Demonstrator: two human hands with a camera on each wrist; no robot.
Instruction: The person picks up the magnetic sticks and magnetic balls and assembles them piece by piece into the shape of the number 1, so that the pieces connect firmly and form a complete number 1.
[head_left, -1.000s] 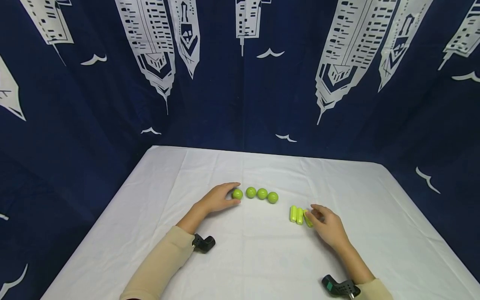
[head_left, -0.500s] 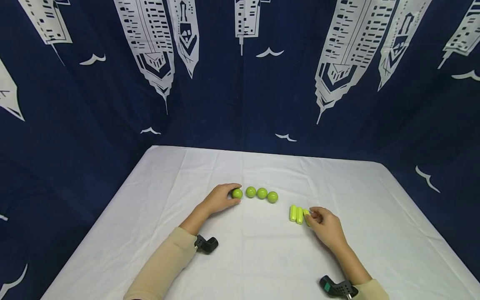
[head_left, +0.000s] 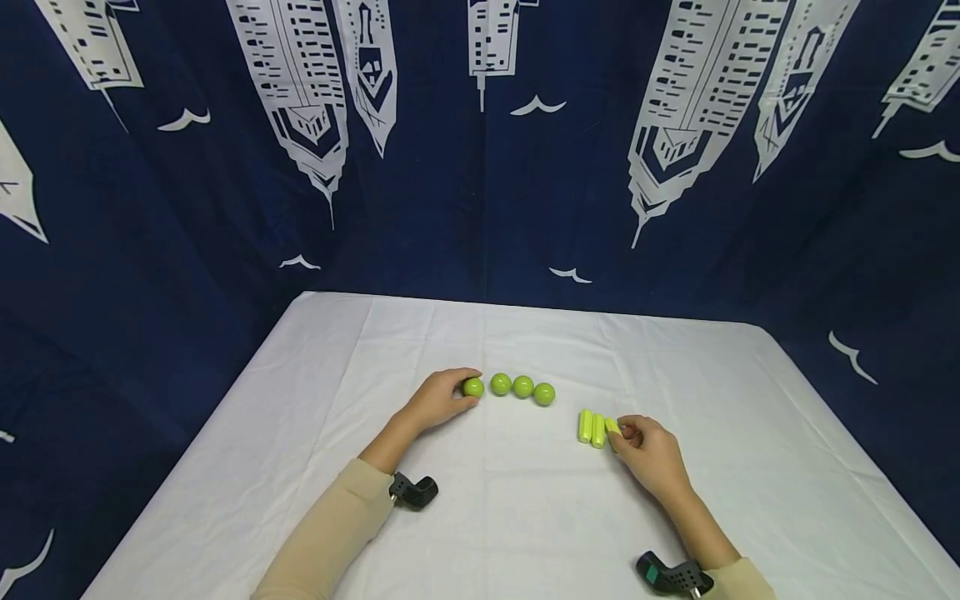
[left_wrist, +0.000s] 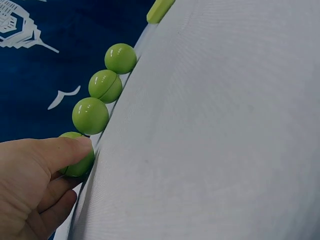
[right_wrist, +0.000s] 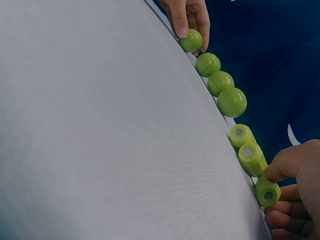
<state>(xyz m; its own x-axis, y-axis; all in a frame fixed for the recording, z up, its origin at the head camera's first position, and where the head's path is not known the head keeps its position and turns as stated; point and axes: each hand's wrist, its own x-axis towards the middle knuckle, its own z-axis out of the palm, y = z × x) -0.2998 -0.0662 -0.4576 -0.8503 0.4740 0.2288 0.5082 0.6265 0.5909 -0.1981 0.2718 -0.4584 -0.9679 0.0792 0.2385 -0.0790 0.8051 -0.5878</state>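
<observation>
So both hands are working over a white-covered table (head_left: 480, 517), well apart from each other. The left hand (head_left: 437, 402) is pinching the leftmost green ball (head_left: 473, 387) — the thumb is pressing on the near side and the fingers are wrapping round the far side. That ball is sitting at the left end of a row, with a small gap before the other three: second ball (head_left: 501, 383), third ball (head_left: 522, 387), fourth ball (head_left: 544, 394). Those three are bunching up close together, and the fourth is lying a little nearer the person.

Over on the other side, the right hand (head_left: 654, 457) is gripping the rightmost of three yellow-green rods, thumb on one side and fingers on the other. That right rod (head_left: 612, 427) is partly hiding behind the thumb in the head view. The left rod (head_left: 585, 426) and middle rod (head_left: 597, 431) are lying next to it, side by side, roughly parallel. I can't tell if the gripped one is actually touching its neighbour.

Both arms are wearing beige sleeves (head_left: 330, 525), with a black wrist gadget (head_left: 414, 492) sticking out by each cuff. Behind the table a navy curtain (head_left: 480, 208) is hanging — white upside-down buildings and birds all over it.
</observation>
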